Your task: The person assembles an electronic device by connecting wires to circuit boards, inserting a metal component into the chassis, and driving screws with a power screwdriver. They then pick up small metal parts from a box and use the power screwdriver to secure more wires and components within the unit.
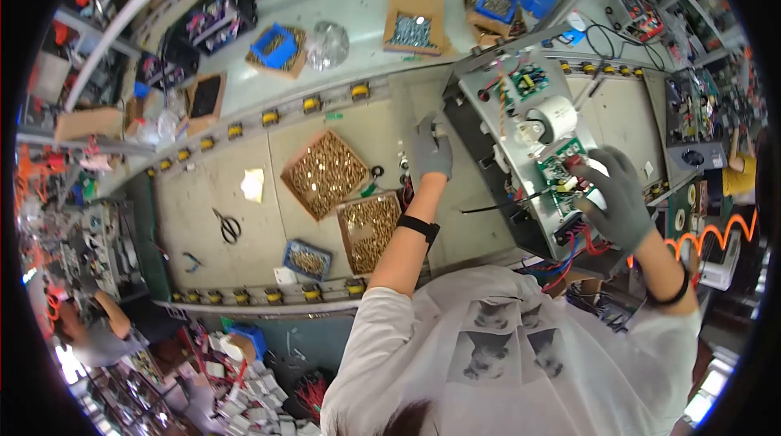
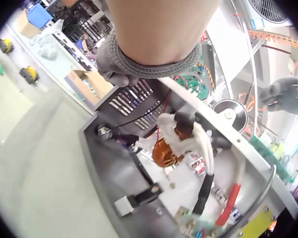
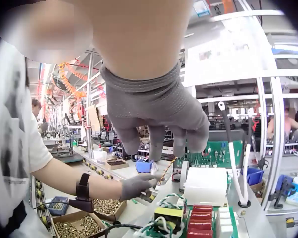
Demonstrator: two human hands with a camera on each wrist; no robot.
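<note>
A grey-gloved left hand (image 1: 433,150) is just left of an open metal chassis (image 1: 492,123), fingers pointing away from the body. Nothing shows between those fingers, though the wrist covers most of them in the left wrist view. The right hand (image 1: 620,202), also gloved, hovers over the chassis's near right side. Its fingers (image 3: 156,141) hang apart and loosely bent, above a green circuit board (image 1: 561,167) with red components (image 3: 200,220). A white cylinder (image 1: 558,116) stands beyond that board. Inside the chassis are a copper-coloured coil (image 2: 165,152) and thick white cables (image 2: 204,148).
Two cardboard boxes of brass-coloured fasteners, one farther (image 1: 324,176) and one nearer (image 1: 368,233), lie left of the left arm. Around them are a blue tray (image 1: 307,260), scissors (image 1: 228,226) and pliers (image 1: 192,262). Blue bins (image 1: 275,47) stand on the back bench. An orange coiled hose (image 1: 700,239) hangs at right.
</note>
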